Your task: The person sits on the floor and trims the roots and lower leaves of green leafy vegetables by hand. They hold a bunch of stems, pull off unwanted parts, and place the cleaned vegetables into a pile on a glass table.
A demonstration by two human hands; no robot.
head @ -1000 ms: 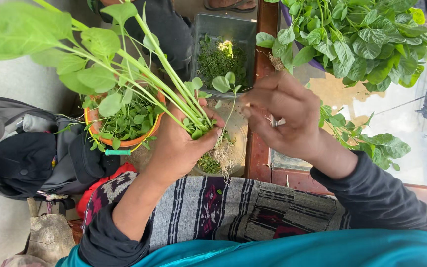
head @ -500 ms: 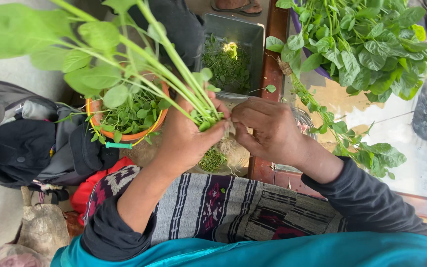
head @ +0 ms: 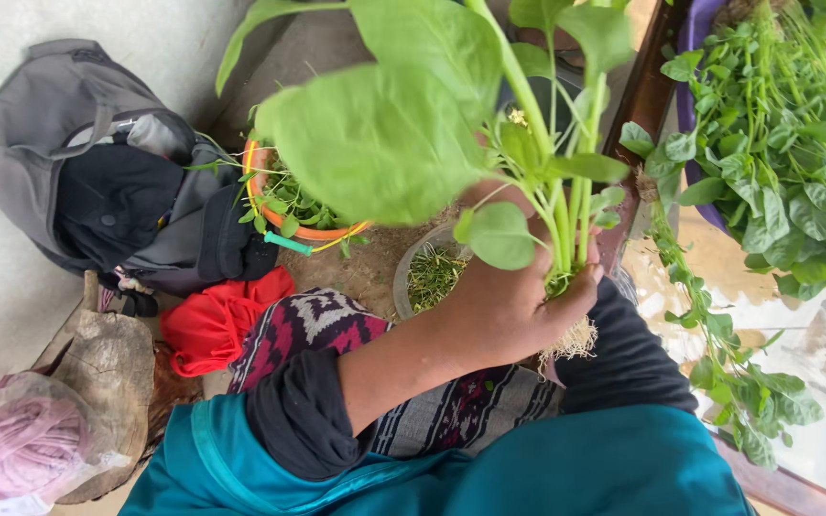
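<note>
My left hand point(head: 504, 311) is closed around the lower stems of a bunch of leafy greens point(head: 384, 134), held upright close to the camera. Pale roots point(head: 576, 339) hang out under the fist. My right sleeve point(head: 628, 358) runs up behind the left hand. Of my right hand only a small patch of skin point(head: 478, 196) shows between the leaves, so its grip cannot be made out. Below the bunch sits a grey bowl point(head: 413, 277) with green trimmings.
An orange basket point(head: 284, 225) of greens stands to the left, beside a grey backpack point(head: 78, 143) and a red cloth point(head: 222, 320). A heap of loose greens point(head: 795, 172) lies at the right on a wood-framed glass table point(head: 642, 105). A wooden stump point(head: 107, 373) and a bag of pink string point(head: 21, 444) are at lower left.
The bunch has risen toward the camera and now fills the upper middle. My right hand, earlier beside the stems, has slipped behind the left hand and leaves.
</note>
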